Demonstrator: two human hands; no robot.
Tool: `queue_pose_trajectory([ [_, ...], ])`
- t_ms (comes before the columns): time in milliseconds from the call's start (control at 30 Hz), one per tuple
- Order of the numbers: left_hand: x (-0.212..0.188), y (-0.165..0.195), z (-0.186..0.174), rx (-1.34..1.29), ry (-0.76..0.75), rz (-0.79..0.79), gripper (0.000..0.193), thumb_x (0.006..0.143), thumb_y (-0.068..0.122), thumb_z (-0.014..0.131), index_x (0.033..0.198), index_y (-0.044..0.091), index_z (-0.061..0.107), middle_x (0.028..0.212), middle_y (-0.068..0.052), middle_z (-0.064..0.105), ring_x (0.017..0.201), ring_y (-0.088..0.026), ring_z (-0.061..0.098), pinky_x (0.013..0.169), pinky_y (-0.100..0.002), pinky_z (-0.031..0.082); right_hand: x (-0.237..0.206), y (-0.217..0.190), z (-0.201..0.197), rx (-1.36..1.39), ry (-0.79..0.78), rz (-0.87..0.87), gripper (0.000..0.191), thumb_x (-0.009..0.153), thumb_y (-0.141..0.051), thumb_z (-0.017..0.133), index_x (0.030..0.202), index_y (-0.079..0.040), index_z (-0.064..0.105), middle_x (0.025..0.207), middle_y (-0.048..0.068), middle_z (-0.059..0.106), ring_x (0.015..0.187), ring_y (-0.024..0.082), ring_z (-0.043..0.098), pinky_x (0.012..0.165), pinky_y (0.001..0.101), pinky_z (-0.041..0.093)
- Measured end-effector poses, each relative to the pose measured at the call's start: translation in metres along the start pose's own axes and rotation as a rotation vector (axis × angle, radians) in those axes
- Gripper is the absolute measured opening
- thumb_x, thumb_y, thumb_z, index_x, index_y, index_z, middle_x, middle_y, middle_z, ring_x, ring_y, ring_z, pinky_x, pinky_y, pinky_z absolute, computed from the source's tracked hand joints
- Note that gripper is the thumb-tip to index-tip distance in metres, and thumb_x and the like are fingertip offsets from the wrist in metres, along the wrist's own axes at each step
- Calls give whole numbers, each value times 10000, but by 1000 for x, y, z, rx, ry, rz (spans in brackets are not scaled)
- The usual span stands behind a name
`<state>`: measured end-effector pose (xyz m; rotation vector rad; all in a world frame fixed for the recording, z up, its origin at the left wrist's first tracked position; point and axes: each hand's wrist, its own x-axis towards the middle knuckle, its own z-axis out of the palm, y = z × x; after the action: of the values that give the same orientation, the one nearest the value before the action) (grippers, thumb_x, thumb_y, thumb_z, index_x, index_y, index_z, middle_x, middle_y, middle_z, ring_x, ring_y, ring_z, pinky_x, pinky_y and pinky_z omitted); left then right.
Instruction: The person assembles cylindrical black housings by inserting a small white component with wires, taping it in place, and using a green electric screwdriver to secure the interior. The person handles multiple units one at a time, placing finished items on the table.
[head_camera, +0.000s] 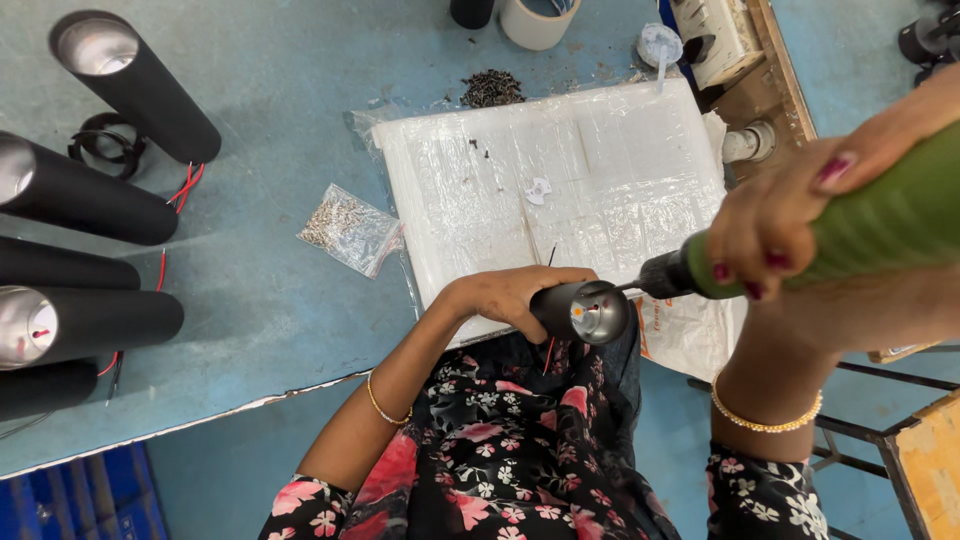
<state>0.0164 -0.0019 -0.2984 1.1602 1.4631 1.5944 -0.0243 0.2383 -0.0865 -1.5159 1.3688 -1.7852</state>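
Head cam looking straight down: left hand (500, 297) is wrapped around a black tube (580, 311), holding it over the lap at the table (280, 300) edge. Right hand (775, 225) grips a green driver (860, 225), its bit poking into the tube's open end. More tubes (90, 190) lie well off to the left.

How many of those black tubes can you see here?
6: five lie at the table's left edge, stacked top to bottom; one is in the left hand. More may lie beyond the frame.
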Motion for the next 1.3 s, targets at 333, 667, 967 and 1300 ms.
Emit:
queue_pose_trajectory([
  [333, -1, -18, 0, 0, 17, 19, 837, 606, 101, 791, 1405, 52, 546, 1270, -100, 682, 1204, -206, 612, 1094, -319, 473, -110, -21, -71, 7, 421, -107, 234, 986, -269, 620, 767, -193, 583, 705, -58, 574, 577, 60, 607, 584, 266, 574],
  [667, -14, 7, -9, -719, 121, 397, 696, 727, -35, 739, 1354, 124, 479, 1246, -163, 688, 1389, -392, 555, 1275, -558, 378, -81, -8, -32, -373, 987, 67, 282, 1139, -320, 461, 1212, -49, 480, 1013, 76, 562, 852, 157, 571, 812, 296, 511],
  [967, -6, 17, 1, -1181, 365, 672, 626, 821, 104, 730, 1390, 149, 472, 1367, -156, 638, 1530, -398, 363, 1327, -586, 215, -41, 37, 117, -729, 1322, 181, 419, 1041, -290, 571, 1366, -38, 490, 1250, 107, 557, 1051, 161, 541, 912, 297, 493],
  [1300, 9, 53, 47, -1497, 497, 691, 554, 879, 196, 746, 1367, 71, 513, 1310, -101, 627, 1519, -327, 371, 1316, -539, 236, 0, 60, 179, -1098, 1034, 198, 234, 809, 60, 793, 1004, -52, 726, 1040, 71, 645, 886, 168, 687, 758, 276, 541],
])
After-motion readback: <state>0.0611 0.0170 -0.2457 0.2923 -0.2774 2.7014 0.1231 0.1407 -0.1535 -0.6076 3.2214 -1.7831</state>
